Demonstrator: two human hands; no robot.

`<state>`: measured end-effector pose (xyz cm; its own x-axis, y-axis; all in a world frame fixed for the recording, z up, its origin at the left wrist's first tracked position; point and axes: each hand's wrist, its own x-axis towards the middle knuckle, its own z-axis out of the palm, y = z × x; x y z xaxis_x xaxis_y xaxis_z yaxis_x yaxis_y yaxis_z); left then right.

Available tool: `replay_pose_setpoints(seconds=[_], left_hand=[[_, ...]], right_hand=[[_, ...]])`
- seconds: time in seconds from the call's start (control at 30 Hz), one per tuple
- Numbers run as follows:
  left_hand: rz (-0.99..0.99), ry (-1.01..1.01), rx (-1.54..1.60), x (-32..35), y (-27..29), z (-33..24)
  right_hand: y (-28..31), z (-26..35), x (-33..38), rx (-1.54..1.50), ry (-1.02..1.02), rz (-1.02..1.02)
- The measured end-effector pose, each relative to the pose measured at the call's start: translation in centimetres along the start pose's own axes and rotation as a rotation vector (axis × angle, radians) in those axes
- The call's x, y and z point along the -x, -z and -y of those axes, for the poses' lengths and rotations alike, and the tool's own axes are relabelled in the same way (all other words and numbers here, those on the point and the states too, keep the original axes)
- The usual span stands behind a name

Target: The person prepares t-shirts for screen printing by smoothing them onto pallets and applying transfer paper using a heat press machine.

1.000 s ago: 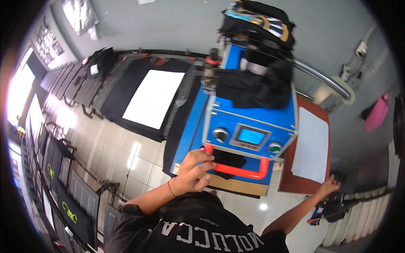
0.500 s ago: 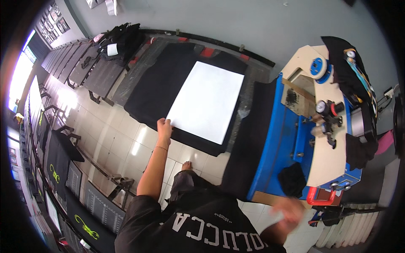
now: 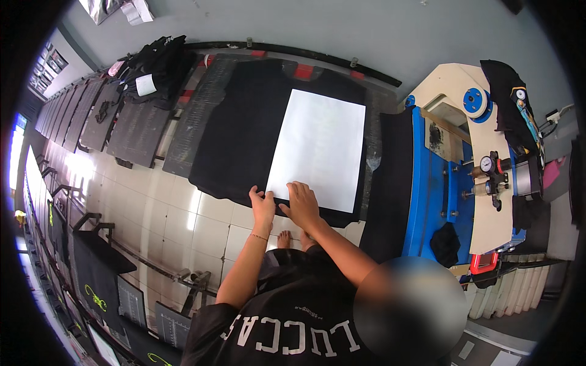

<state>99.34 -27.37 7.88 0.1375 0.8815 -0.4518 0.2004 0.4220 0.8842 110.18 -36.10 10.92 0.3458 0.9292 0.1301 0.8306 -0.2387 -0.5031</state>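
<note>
A large white sheet (image 3: 320,146) lies on a black T-shirt (image 3: 238,128), which is spread flat over a dark board. My left hand (image 3: 264,208) is at the sheet's near left corner, its fingers curled in on that corner beside the shirt's hem. Just to its right, my right hand (image 3: 301,206) rests on the sheet's near edge. Its fingers are stretched forward over the paper, with the thumb out toward my left hand. The underside of both hands is hidden.
To the right stands a blue and cream machine (image 3: 485,219) with gauges and a black cloth (image 3: 445,244) on it. Dark boards (image 3: 139,137) run away to the left, with a heap of black garments (image 3: 155,67) on them. A rack with dark panels (image 3: 104,244) stands at lower left.
My right hand has come from the lower right, near the machine, onto the sheet's near edge. My left hand stays at the corner. The view has shifted, moving the machine rightward.
</note>
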Motion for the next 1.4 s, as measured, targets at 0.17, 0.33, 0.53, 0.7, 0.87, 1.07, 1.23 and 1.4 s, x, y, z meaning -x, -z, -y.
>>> replay_pose_setpoints(seconds=[0.17,0.33,0.53,0.7,0.87,1.07,1.23,1.4], left_hand=[[0.121,0.149,0.013,-0.4,0.0,-2.0],[0.27,0.056,0.106,0.0,0.5,-3.2],[0.251,-0.887,-0.764,1.1,-4.3,-1.9],[0.321,-0.881,-1.193,1.1,-7.6,-0.6],[0.347,-0.82,-1.296,1.0,-8.2,-1.0],[0.375,-0.774,-1.342,1.0,-8.5,-1.6],[0.375,-0.777,-1.329,1.0,-9.3,-1.8],[0.466,-0.867,-1.291,-1.5,-13.3,-4.2]], right_hand=[[-1.2,-0.2,-0.9,0.045,0.015,-0.025],[-1.5,-1.5,-1.3,-0.09,-0.06,-0.085],[2.6,-8.3,-3.7,-0.437,-0.542,-0.056],[6.9,-19.5,-8.3,-0.276,-0.613,-0.077],[11.9,-28.6,-15.1,-0.066,-0.58,-0.149],[19.1,-36.3,-25.5,0.15,-0.569,-0.159],[26.7,-36.6,-32.9,0.309,-0.593,-0.273],[35.4,-33.6,-35.8,0.47,-0.45,-0.478]])
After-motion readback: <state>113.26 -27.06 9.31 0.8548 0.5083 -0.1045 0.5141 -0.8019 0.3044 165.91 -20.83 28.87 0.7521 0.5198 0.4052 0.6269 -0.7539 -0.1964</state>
